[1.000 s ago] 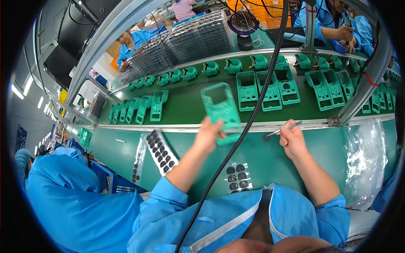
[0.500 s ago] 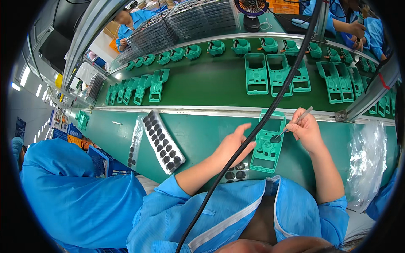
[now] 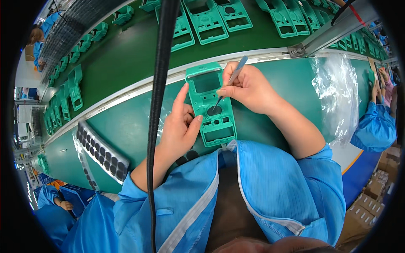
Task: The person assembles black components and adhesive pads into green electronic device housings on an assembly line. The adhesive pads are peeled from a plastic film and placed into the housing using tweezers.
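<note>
A green plastic housing (image 3: 230, 122) with a rectangular window at its far end lies before me on the bench. My left hand (image 3: 179, 126) is at its left edge, index finger stretched along the side and thumb on the rim; the other fingers are curled. In my right hand (image 3: 249, 88), pinched between thumb and fingers, is a pair of tweezers (image 3: 240, 69). Their tip points down onto a black round pad (image 3: 214, 111), which sits over the round grille of the housing. The pad's exact seating is too small to tell.
A white sheet of black round pads (image 3: 102, 152) lies left, beside a clear strip (image 3: 86, 164). Clear plastic film (image 3: 337, 97) lies right. Across a metal rail, a green belt (image 3: 126, 55) carries several housings (image 3: 206, 21). A black cable (image 3: 157, 105) hangs across the view. Co-workers sit on both sides.
The view has turned and come closer. My left hand has moved to the housing's left edge. The pad at the tweezers' tip has shifted from the grille's right side onto the grille.
</note>
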`<state>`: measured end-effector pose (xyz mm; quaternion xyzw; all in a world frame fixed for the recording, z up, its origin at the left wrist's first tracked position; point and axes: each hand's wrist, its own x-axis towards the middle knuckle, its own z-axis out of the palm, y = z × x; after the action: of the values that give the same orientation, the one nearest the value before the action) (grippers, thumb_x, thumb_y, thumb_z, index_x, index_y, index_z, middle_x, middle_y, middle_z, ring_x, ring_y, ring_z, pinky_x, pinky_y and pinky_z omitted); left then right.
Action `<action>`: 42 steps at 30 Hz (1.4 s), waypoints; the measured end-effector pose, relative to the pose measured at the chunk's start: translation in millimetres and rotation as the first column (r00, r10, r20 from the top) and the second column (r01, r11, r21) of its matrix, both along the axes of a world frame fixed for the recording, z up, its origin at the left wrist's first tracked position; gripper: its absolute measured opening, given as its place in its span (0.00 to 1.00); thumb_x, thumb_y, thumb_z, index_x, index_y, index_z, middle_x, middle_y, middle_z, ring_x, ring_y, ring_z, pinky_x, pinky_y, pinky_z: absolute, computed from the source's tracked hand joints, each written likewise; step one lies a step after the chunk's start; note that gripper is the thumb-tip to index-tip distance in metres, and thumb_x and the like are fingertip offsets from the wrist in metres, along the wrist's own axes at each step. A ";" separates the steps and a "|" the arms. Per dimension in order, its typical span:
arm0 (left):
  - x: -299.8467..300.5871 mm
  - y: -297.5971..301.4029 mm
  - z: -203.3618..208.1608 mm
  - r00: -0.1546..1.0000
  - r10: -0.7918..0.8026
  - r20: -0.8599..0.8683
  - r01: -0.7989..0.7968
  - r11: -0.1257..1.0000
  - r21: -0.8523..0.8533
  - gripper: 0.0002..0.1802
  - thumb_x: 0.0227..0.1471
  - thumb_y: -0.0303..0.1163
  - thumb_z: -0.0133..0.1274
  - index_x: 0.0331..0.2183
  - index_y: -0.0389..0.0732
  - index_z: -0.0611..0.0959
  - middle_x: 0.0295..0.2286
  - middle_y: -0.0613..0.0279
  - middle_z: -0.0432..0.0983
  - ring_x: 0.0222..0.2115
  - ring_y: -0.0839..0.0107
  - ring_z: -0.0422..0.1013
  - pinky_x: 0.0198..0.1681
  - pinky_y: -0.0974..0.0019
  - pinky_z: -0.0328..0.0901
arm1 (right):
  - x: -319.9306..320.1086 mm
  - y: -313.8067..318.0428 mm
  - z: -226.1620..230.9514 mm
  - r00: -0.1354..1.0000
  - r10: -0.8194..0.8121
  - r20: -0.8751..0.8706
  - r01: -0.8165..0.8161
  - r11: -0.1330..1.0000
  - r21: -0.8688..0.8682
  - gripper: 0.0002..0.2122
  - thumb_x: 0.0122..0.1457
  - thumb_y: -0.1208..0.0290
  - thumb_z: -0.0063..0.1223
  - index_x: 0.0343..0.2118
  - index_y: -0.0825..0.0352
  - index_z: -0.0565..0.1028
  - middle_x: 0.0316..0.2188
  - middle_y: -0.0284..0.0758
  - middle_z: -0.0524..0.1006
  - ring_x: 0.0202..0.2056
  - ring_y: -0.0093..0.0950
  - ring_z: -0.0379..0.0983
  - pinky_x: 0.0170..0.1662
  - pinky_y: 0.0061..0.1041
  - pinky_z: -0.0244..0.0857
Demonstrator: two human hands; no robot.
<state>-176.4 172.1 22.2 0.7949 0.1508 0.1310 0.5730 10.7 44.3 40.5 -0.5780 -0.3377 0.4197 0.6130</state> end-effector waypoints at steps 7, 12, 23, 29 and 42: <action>0.4 -1.0 1.9 0.998 -0.056 -0.011 0.057 0.997 0.043 0.39 0.51 0.15 0.46 0.62 0.36 0.50 0.21 0.69 0.60 0.19 0.85 0.57 0.21 0.79 0.53 | -1.9 -1.5 1.3 0.998 0.012 0.068 -0.007 0.996 -0.085 0.07 0.53 0.80 0.56 0.28 0.66 0.67 0.21 0.28 0.72 0.24 0.15 0.68 0.28 0.18 0.62; -1.6 2.3 -4.3 0.998 -0.058 -0.024 0.058 0.998 0.035 0.39 0.51 0.16 0.46 0.62 0.36 0.50 0.20 0.69 0.58 0.18 0.85 0.56 0.21 0.79 0.52 | -4.1 -0.1 2.5 0.993 0.059 0.105 -0.045 0.991 -0.125 0.09 0.54 0.82 0.55 0.29 0.66 0.65 0.22 0.26 0.70 0.26 0.12 0.68 0.30 0.14 0.63; -3.6 6.0 -0.8 0.997 -0.061 -0.036 0.062 0.997 0.041 0.38 0.52 0.15 0.45 0.62 0.36 0.51 0.20 0.70 0.56 0.19 0.85 0.56 0.22 0.79 0.52 | -11.0 2.4 -0.3 0.989 0.006 0.147 0.009 0.995 -0.098 0.08 0.53 0.79 0.57 0.27 0.67 0.67 0.18 0.28 0.72 0.20 0.14 0.65 0.23 0.16 0.57; -4.7 6.0 0.7 0.997 -0.066 -0.035 0.067 0.997 0.037 0.38 0.52 0.15 0.45 0.62 0.36 0.50 0.20 0.70 0.56 0.19 0.85 0.55 0.22 0.79 0.52 | -12.9 3.0 0.7 0.989 0.008 0.145 0.005 0.996 -0.092 0.07 0.53 0.79 0.57 0.27 0.67 0.68 0.18 0.28 0.72 0.20 0.13 0.66 0.22 0.16 0.57; -4.6 5.7 0.4 0.997 -0.065 -0.042 0.066 0.998 0.015 0.38 0.52 0.15 0.45 0.62 0.36 0.50 0.21 0.70 0.56 0.19 0.85 0.55 0.22 0.79 0.52 | -12.9 1.8 2.0 0.986 0.019 0.165 -0.004 0.996 -0.090 0.07 0.52 0.79 0.57 0.26 0.67 0.68 0.17 0.28 0.71 0.20 0.14 0.66 0.22 0.16 0.58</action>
<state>-181.0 177.8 22.6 0.8066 0.1356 0.0968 0.5670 -2.2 46.1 42.5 -0.6357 -0.3718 0.3885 0.5538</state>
